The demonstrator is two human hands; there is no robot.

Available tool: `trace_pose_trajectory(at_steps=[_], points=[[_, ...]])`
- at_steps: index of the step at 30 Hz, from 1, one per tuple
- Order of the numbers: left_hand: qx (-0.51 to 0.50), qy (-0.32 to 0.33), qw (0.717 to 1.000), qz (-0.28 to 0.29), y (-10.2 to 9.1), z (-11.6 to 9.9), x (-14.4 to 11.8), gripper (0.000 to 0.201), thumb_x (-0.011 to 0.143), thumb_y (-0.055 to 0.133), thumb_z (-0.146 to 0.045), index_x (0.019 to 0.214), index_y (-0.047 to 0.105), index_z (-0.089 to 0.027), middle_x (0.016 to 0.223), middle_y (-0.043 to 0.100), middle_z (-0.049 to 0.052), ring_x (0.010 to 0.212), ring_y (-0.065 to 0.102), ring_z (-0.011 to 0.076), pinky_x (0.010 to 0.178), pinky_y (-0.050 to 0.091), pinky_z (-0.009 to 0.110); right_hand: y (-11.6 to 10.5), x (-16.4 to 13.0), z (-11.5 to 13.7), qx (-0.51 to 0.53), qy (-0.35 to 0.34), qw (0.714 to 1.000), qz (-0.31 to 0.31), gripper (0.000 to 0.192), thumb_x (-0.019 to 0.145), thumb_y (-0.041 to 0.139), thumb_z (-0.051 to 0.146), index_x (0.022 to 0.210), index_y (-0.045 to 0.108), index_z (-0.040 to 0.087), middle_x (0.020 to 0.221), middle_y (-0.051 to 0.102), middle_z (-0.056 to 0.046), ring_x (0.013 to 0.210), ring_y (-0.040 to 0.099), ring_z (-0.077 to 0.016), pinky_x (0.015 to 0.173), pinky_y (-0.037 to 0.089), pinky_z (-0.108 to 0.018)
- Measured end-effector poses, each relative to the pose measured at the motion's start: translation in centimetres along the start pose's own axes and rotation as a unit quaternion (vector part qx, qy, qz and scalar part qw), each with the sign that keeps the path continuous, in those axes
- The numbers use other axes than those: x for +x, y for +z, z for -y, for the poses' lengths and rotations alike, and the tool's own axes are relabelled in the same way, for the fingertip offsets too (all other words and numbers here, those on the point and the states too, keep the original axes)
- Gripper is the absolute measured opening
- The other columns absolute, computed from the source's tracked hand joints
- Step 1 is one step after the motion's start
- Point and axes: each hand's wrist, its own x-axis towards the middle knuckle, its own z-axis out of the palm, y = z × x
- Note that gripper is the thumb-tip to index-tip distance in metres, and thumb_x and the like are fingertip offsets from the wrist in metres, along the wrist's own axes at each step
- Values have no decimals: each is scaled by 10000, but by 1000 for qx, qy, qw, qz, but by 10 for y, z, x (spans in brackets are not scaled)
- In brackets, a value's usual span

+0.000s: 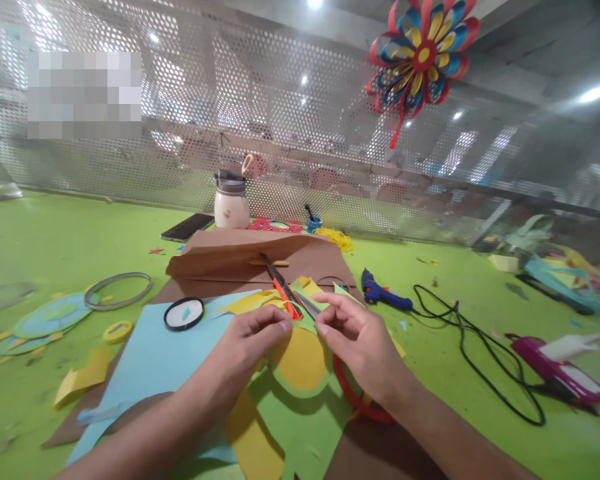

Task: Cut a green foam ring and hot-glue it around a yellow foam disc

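A yellow paper disc (300,357) with a light green paper rim is between my two hands, over a green paper sheet (305,427). My left hand (260,340) pinches its upper left edge between thumb and fingers. At the upper right edge, the thumb and index finger of my right hand (357,340) are closed on the rim. Just beyond the fingertips lie an orange and black cutter (283,287) and a grey pointed blade (307,305), whose handle I cannot make out. Part of a red ring (347,387) shows beneath my right hand.
Light blue paper (165,353) and brown paper (260,243) lie beneath. Left are a round lens (184,313), a grey hoop (119,291) and a yellow tape roll (118,331). Right is a blue glue gun (385,293) with a looping black cord (465,320). A jar (231,203) stands behind.
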Motion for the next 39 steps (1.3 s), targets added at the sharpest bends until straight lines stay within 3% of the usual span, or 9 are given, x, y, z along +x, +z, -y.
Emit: trace_pose_trajectory(at_steps=[7, 12, 20, 27, 39], points=[[49, 7, 999, 4, -3, 6, 5, 225, 767, 555, -380, 681, 558, -172, 628, 478, -34, 605, 390, 118, 557, 297, 229, 1, -2, 1, -14, -10, 1000, 22, 234, 853, 538, 227, 1081, 555, 176, 777, 541, 20, 698, 504, -107, 640, 421, -224], [53, 7, 998, 28, -5, 11, 7, 238, 753, 572, -396, 667, 561, -174, 607, 469, -38, 581, 386, 117, 539, 303, 231, 4, -3, -2, -26, -14, 999, 38, 313, 825, 587, 222, 1129, 529, 174, 795, 574, 8, 738, 550, -129, 692, 446, -251], [50, 2, 998, 44, -3, 8, 6, 247, 733, 590, -392, 635, 558, -168, 581, 460, -46, 550, 377, 107, 524, 299, 223, 8, -4, 0, -28, -8, 999, 32, 308, 805, 558, 150, 1111, 537, 170, 733, 546, 34, 658, 514, -108, 634, 421, -229], [22, -10, 1000, 9, 0, 4, 1, 221, 733, 580, -383, 652, 572, -177, 609, 511, -31, 562, 431, 124, 547, 330, 230, 4, -3, 0, -8, 17, 1000, 15, 265, 802, 530, 160, 1065, 559, 183, 807, 569, 7, 729, 541, -127, 677, 426, -242], [13, -33, 999, 39, 0, 3, 2, 219, 742, 573, -372, 657, 545, -172, 608, 513, -28, 566, 435, 124, 538, 331, 231, 12, -5, 3, -24, 13, 999, 19, 295, 769, 566, 143, 1064, 553, 158, 733, 538, 28, 663, 523, -113, 634, 428, -232]])
